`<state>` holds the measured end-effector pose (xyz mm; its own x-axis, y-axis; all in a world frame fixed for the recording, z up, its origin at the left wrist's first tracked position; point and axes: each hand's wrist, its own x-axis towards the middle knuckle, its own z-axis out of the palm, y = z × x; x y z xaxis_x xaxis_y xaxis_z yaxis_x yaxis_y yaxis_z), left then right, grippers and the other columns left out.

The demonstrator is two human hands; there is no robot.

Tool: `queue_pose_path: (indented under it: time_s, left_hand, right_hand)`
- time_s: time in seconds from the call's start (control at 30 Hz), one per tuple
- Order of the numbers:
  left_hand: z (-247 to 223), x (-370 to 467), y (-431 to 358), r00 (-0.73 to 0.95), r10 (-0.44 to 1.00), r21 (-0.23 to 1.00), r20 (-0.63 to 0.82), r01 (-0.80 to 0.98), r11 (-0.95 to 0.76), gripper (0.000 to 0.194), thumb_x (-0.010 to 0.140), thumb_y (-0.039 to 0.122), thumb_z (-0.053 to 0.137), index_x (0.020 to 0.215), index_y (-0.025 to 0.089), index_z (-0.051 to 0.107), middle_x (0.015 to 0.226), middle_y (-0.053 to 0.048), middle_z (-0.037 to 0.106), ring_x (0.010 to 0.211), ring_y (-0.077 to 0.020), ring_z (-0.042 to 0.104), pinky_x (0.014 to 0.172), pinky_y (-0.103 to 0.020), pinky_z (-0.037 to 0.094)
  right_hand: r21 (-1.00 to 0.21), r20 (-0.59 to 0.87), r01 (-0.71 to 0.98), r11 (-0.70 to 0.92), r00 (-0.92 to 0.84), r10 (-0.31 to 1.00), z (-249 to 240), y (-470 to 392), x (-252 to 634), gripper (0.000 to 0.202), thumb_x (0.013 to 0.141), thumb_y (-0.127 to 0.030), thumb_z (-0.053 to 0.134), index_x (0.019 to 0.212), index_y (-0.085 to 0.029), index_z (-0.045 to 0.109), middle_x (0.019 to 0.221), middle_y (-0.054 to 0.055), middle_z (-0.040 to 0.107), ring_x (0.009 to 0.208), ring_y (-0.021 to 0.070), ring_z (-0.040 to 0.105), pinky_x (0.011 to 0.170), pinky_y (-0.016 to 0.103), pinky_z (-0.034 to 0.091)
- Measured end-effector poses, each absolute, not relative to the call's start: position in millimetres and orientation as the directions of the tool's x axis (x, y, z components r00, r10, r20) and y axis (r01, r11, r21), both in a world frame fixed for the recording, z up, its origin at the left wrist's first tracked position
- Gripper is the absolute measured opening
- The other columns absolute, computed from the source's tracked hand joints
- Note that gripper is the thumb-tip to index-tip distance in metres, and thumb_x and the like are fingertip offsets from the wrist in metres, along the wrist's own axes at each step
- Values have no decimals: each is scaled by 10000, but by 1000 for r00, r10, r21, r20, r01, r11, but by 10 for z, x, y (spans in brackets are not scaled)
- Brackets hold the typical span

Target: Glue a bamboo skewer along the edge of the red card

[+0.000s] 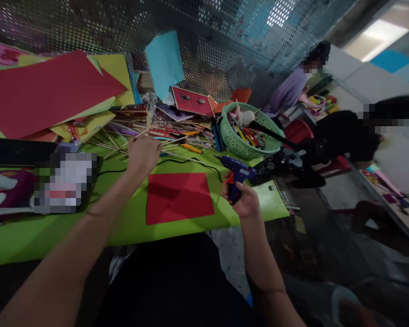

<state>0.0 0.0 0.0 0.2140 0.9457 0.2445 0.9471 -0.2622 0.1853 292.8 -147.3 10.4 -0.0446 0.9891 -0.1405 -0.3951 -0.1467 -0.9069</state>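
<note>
My right hand (246, 200) is wrapped round a blue glue gun (237, 170) with an orange trigger, its nozzle pointing left. Below and left of the gun, a red sheet (180, 198) lies flat on the green table (129, 229). My left hand (143, 152) reaches to the pile of thin sticks (177, 129) behind the sheet, fingers bent down among them. Its fingertips are partly hidden, and what they hold, if anything, is too small to tell. A black cord (204, 162) runs behind the sheet.
A green basket (240, 141) of tools stands behind the glue gun, beside a black stand (282, 163). Coloured paper (47, 91) is piled at the back left, with a phone (68, 181) nearer. A perforated metal panel (204, 50) rises behind. People sit at the right.
</note>
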Motion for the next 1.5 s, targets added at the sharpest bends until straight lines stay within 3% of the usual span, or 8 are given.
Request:
queue_pose_path:
  time_s: [0.07,0.27,0.47,0.6,0.8,1.07,1.23,1.5]
  left_hand:
    - [-16,39,31,221,942,174,253,947,-270,365,1000,248,403,945,192,760,1070,-142,740,1132,-327,615,980,-499,406]
    - [107,85,-221,260,916,228,304,914,-335,349,1040,254,401,1246,173,672,1283,-125,650,1242,-302,520,1018,-464,403]
    - [47,225,-1015,635,753,255,174,709,-657,282,1027,349,494,1100,195,719,1114,-72,724,1055,-236,639,917,-381,475]
    - [-199,345,-1296,742,661,251,111,623,-741,404,997,398,561,1340,205,654,1392,-91,673,1243,-269,615,1044,-435,447]
    - [-427,421,-1318,811,575,251,105,538,-804,640,999,568,491,1512,185,509,1584,-130,513,1452,-313,465,1198,-526,311]
    - [-532,465,-1361,801,571,245,182,525,-815,734,992,664,396,1502,147,505,1511,-162,579,1469,-334,425,1207,-541,291]
    - [-551,412,-1355,795,573,262,199,521,-813,739,992,674,384,1502,151,498,1505,-145,585,1470,-334,415,1228,-563,265]
    - [-533,355,-1347,800,569,350,191,486,-800,633,1022,561,410,1461,124,540,1483,-145,604,1448,-347,447,1243,-566,255]
  right_hand:
    - [-919,-129,-370,-137,-46,991,93,-1468,2922,338,764,-417,701,1014,-191,680,658,15,634,569,147,550,473,251,409]
    - [-963,-146,-229,-144,-8,989,35,-1474,2940,333,814,-456,688,1023,-199,669,826,59,721,655,169,611,588,296,484]
    - [-987,-125,-102,-126,-19,992,37,-1436,2899,272,829,-411,698,994,-195,707,955,75,741,628,148,555,618,307,458]
    - [-986,-166,-12,-166,-36,985,39,-1345,2767,249,792,-395,747,927,-186,736,845,52,722,611,142,530,621,299,437]
    - [-966,-241,118,-229,-99,966,49,-1186,2477,315,742,-477,801,844,-182,753,646,-3,624,596,133,508,613,277,421]
    - [-931,-296,298,-211,-279,913,59,-1067,2170,410,852,-572,725,978,-183,761,900,42,736,772,159,630,739,280,501]
    - [-908,-302,381,-176,-303,904,36,-1020,2059,413,889,-567,693,1035,-185,749,998,57,755,929,195,682,876,309,519]
    - [-885,-300,441,-150,-293,908,12,-980,1985,382,913,-533,673,1001,-168,742,918,56,739,805,177,661,739,285,525]
